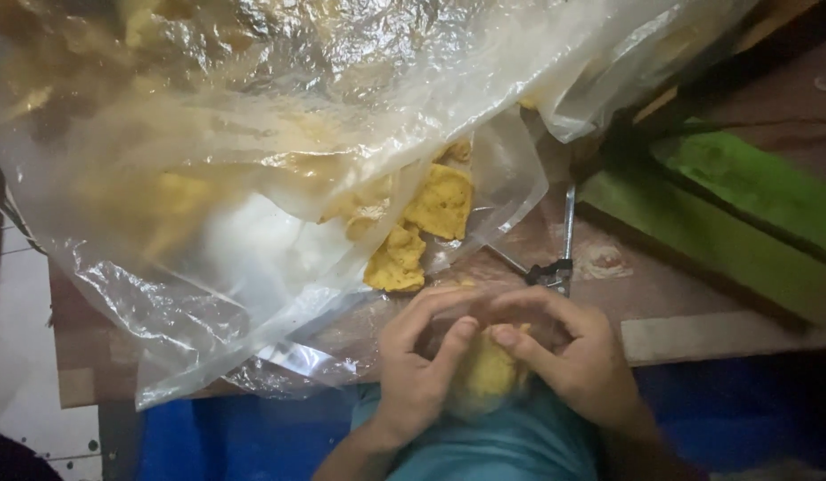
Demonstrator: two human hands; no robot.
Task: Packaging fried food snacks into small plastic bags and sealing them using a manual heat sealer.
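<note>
I see my left hand [422, 356] and right hand [573, 352] meeting at six o'clock, both closed around one small clear pouch of yellow crackers [489, 374] (thumbs pressed together on top). At twelve o'clock from them more loose crackers [426, 223] spill from a big plastic bag [253, 134] across the wooden surface [662, 285]. Green boards [743, 214] lie at two o'clock.

Yellow cracker [487, 374] mostly hidden under fingers [449, 343]; big plastic bag [253, 178] cut off beyond fingertips, contents blurred.
</note>
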